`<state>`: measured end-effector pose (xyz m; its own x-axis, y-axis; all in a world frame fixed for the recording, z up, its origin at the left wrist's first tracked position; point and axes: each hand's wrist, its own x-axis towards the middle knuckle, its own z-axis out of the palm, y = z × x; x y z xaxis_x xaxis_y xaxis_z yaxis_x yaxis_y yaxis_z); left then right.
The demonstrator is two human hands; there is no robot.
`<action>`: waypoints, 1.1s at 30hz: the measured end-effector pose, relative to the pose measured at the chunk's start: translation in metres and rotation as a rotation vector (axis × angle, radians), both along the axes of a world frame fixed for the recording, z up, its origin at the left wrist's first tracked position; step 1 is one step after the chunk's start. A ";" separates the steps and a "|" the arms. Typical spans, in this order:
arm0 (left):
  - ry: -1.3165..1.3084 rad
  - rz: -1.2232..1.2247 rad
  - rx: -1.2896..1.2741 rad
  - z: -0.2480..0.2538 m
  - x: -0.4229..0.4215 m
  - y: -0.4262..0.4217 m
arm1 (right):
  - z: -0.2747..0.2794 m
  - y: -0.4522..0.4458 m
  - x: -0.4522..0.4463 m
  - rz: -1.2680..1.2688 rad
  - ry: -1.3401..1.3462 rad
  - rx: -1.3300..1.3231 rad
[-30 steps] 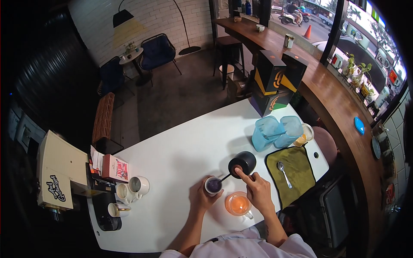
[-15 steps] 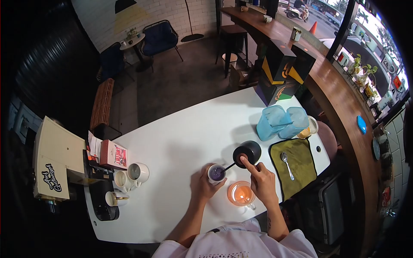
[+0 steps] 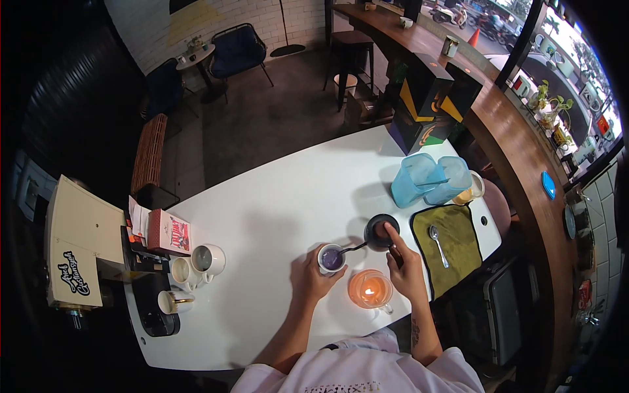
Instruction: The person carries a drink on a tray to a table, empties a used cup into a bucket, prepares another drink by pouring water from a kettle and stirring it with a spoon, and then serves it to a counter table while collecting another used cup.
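Note:
My left hand [image 3: 314, 272] is wrapped around a small white cup [image 3: 331, 270] with purple liquid [image 3: 332, 259] in it. A black gooseneck kettle [image 3: 379, 241] is in my right hand [image 3: 407, 270], with the index finger stretched over its lid. Its thin spout [image 3: 354, 247] reaches to the cup's rim; I cannot tell whether liquid is flowing. Just below, between my hands, a clear glass mug [image 3: 371, 289] of orange liquid stands on the white table [image 3: 262, 281]. The kettle's handle is mostly hidden by my fingers.
Right of the kettle, a spoon [image 3: 438, 246] lies on a green cloth [image 3: 462, 262]. Behind are blue translucent containers [image 3: 409, 180] and black boxes [image 3: 426, 85]. White mugs [image 3: 208, 261], a red-and-white box [image 3: 170, 232] and a cream machine [image 3: 85, 242] stand at left.
The kettle has shifted slightly right and its tilt has changed, so its spout now looks curved. The cup in my left hand has turned slightly, showing more of the purple liquid.

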<state>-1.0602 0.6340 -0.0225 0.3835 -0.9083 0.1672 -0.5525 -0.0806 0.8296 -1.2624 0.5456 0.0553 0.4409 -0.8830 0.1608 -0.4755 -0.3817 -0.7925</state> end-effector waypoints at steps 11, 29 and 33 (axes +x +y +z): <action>-0.076 0.037 -0.041 -0.004 0.000 -0.002 | -0.051 -0.005 -0.040 -0.258 -0.286 0.337; 0.086 -0.011 -0.077 -0.010 -0.004 -0.003 | -0.068 -0.004 -0.027 -0.322 -0.144 0.137; -0.007 0.022 -0.097 -0.004 -0.006 -0.003 | -0.062 -0.004 -0.033 -0.286 -0.175 0.032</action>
<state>-1.0659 0.6310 -0.0265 0.4021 -0.8790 0.2564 -0.5570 -0.0126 0.8304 -1.2951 0.5416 -0.0069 0.1422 -0.9729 0.1823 -0.4156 -0.2258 -0.8811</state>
